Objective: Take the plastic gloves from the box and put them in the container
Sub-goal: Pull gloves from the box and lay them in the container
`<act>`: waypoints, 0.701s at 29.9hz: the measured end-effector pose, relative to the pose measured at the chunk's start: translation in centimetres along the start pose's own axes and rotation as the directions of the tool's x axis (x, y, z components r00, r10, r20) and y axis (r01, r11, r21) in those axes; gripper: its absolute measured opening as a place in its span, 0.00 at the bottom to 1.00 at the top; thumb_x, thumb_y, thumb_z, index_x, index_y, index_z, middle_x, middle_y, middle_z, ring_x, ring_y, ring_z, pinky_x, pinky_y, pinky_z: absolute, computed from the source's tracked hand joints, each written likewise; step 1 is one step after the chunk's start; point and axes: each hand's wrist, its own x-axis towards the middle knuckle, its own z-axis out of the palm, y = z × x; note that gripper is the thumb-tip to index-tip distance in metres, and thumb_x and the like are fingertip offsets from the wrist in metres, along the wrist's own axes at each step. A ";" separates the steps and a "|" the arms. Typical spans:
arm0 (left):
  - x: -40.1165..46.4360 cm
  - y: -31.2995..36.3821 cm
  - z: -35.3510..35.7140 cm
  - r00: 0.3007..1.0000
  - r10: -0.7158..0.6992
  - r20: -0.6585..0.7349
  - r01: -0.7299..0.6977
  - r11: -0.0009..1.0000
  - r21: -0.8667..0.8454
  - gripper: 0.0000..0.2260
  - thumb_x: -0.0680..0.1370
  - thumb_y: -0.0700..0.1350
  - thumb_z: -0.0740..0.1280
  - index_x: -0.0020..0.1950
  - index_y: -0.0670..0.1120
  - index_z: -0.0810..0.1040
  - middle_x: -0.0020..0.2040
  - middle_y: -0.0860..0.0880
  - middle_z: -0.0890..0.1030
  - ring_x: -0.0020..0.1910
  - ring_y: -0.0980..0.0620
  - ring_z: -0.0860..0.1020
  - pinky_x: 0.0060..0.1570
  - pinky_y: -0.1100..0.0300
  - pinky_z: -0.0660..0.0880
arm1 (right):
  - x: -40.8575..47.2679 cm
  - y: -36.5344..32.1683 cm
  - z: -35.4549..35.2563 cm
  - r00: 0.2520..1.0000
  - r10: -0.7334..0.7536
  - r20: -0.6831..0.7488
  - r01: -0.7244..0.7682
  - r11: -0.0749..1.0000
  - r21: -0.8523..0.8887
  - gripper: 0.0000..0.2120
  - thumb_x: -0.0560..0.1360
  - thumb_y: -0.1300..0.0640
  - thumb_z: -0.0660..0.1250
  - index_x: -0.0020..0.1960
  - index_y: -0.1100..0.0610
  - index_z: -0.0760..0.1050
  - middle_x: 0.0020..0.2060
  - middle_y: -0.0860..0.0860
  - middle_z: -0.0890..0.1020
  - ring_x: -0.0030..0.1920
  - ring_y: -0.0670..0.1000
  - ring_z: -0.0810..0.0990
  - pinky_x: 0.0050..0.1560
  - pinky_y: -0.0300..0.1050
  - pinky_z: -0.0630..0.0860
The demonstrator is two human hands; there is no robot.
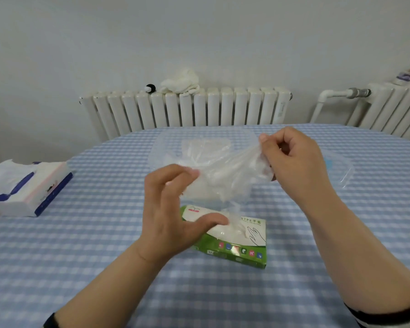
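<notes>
1. A person's right hand (291, 159) pinched 1 clear plastic glove (223, 176) between thumb and curled fingers, holding it in the air.
2. The left hand (173, 209) hung just left of and below that pinch, fingers spread and loosely bent; its fingertips seemed to touch the glove's loose end, but whether they gripped it could not be told.
3. The glove looked thin, see-through and crumpled, stretched from the pinch down towards the left hand.
4. Below the pinch lay the green glove box (237, 242), more film bulging from its opening.
5. Beyond the pinch sat the clear container (166, 143), with pale gloves already inside.
6. Risk, as a judgement: the slippery film could slide out of so small a pinch, or cling to the fingers on release and miss the container.
</notes>
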 end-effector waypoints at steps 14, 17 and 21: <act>10.1 2.9 1.8 0.729 -0.509 0.458 0.597 0.800 -0.062 0.04 0.77 0.46 0.70 0.48 0.56 0.79 0.42 0.58 0.83 0.37 0.60 0.81 0.40 0.57 0.78 | -1.4 -1.4 0.4 0.944 0.033 0.329 -0.095 0.980 0.175 0.28 0.63 0.31 0.60 0.54 0.51 0.69 0.39 0.39 0.79 0.41 0.31 0.77 0.42 0.28 0.71; 11.9 1.4 1.9 0.647 -0.628 0.433 0.747 0.635 -0.196 0.05 0.77 0.45 0.70 0.48 0.51 0.75 0.40 0.53 0.85 0.32 0.56 0.82 0.33 0.59 0.77 | -1.0 -0.7 0.9 0.903 0.090 0.421 -0.120 0.992 0.045 0.22 0.70 0.45 0.73 0.59 0.49 0.69 0.43 0.42 0.84 0.44 0.38 0.81 0.48 0.37 0.76; 12.9 -2.4 1.7 0.554 -0.717 0.423 0.832 0.499 -0.242 0.08 0.78 0.45 0.70 0.54 0.43 0.77 0.43 0.50 0.85 0.33 0.53 0.82 0.30 0.61 0.77 | 1.4 -0.7 0.7 0.901 0.152 0.407 -0.245 0.951 0.187 0.05 0.77 0.59 0.68 0.50 0.60 0.77 0.36 0.52 0.85 0.35 0.49 0.83 0.44 0.45 0.81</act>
